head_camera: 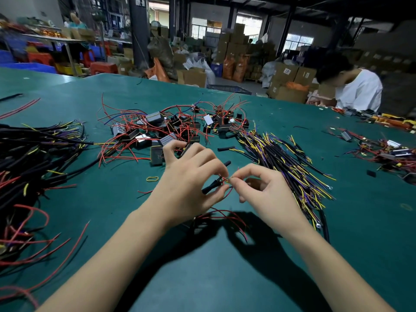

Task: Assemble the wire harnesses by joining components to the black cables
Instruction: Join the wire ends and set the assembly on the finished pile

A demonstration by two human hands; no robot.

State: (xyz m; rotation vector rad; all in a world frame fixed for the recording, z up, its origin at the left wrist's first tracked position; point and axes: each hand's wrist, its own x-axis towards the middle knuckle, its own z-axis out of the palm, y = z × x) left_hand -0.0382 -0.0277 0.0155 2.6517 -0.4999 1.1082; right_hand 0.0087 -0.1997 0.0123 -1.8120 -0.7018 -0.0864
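Both hands are up over the green desk [216, 278] near the middle of the frame, working on one harness. The left hand [189, 188] has its fingers curled around a black cable [212, 185] with a thicker sleeve end, pinching it between thumb and fingertips. The right hand [267, 194] pinches the thin wire ends [227, 181], red and yellowish, right where they meet the left hand's fingertips, so the two hands almost touch there. A few loose red wires [227, 218] hang below the hands, over their shadow on the desk.

Just beyond the hands, at upper centre, sits a tangled pile of small boxy components with red leads [171, 129]. To the right of centre there's a fanned-out bundle of black cables with yellow and purple wires [290, 167]. The left edge of the frame has a big heap of black harnesses [29, 154]. A yellow rubber band [152, 178] lies on the desk just left of the left hand. Another person in a white top [358, 91] sits at the upper right.
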